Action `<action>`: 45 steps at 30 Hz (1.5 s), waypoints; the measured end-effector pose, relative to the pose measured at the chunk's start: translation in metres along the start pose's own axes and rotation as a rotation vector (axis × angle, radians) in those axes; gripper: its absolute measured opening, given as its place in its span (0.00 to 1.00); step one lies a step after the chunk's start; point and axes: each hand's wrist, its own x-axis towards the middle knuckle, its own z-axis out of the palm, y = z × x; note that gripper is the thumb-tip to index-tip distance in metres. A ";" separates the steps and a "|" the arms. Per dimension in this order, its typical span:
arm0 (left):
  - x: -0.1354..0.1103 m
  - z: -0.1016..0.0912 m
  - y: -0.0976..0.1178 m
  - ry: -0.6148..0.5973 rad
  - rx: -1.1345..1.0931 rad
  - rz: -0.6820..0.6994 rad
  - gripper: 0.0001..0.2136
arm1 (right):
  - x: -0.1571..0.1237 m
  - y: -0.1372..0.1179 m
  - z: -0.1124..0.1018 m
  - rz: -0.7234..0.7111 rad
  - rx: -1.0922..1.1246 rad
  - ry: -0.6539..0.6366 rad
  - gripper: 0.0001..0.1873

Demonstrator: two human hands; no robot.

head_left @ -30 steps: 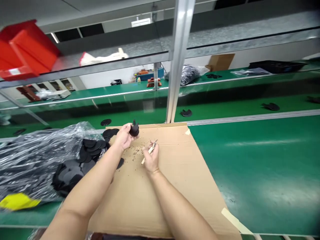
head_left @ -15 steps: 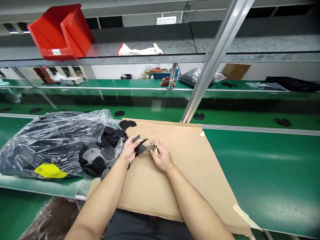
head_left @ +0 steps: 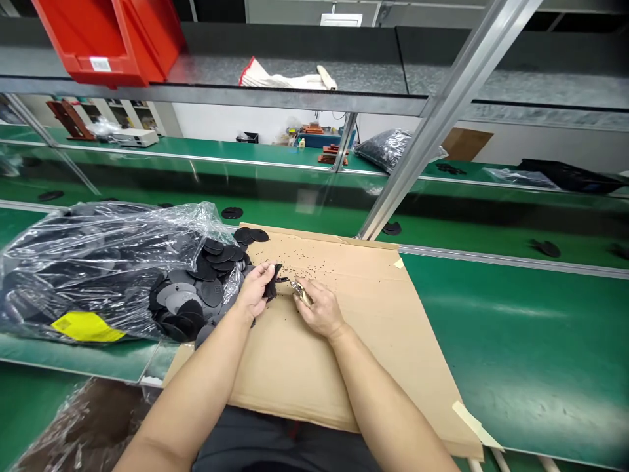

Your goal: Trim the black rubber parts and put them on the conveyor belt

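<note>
My left hand [head_left: 254,293] is closed on a black plastic piece [head_left: 272,283], tilted above the cardboard sheet [head_left: 314,367]. In my right hand [head_left: 319,308] is a pair of small nippers [head_left: 299,290] with pale handles, their metal jaws pointing left. The jaw tips are close to a thin dark bit sticking out from the black piece; whether they touch cannot be made out. Tiny black scraps [head_left: 314,267] lie scattered on the cardboard behind my hands. Left of my left hand, black round pieces [head_left: 211,293] spill from a clear plastic bag [head_left: 113,262].
A conveyor [head_left: 295,203] with black pieces spaced along it runs behind the cardboard. The slanted metal post [head_left: 393,190] rises at the cardboard's back edge. Overhead, a shelf carries a red bin [head_left: 108,39] and a white glove [head_left: 289,80]. Tape [head_left: 474,423] lies at the front right corner.
The black piece in my left hand has turned to a steeper angle. The nippers now point more directly at it. The view has shifted slightly, and pieces on the conveyor have moved left.
</note>
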 end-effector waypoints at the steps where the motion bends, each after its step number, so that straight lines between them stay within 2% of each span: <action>1: 0.000 0.001 0.000 0.005 0.002 -0.003 0.14 | 0.000 0.000 0.000 -0.004 0.006 -0.002 0.21; 18: -0.002 0.002 0.000 0.025 0.021 0.001 0.16 | 0.000 0.002 -0.003 -0.035 -0.047 -0.057 0.21; 30: 0.003 -0.001 -0.007 0.050 0.018 0.043 0.21 | 0.002 -0.001 -0.005 0.059 -0.031 -0.166 0.25; 37: 0.005 0.003 -0.009 0.095 -0.030 0.141 0.19 | 0.001 0.000 0.002 0.162 0.060 -0.034 0.22; 42: 0.000 0.002 -0.009 -0.054 -0.054 0.059 0.30 | 0.000 0.003 0.001 0.213 0.097 0.025 0.21; 45: -0.002 0.002 -0.010 -0.098 -0.040 0.077 0.28 | 0.000 0.005 0.002 0.220 0.176 0.096 0.20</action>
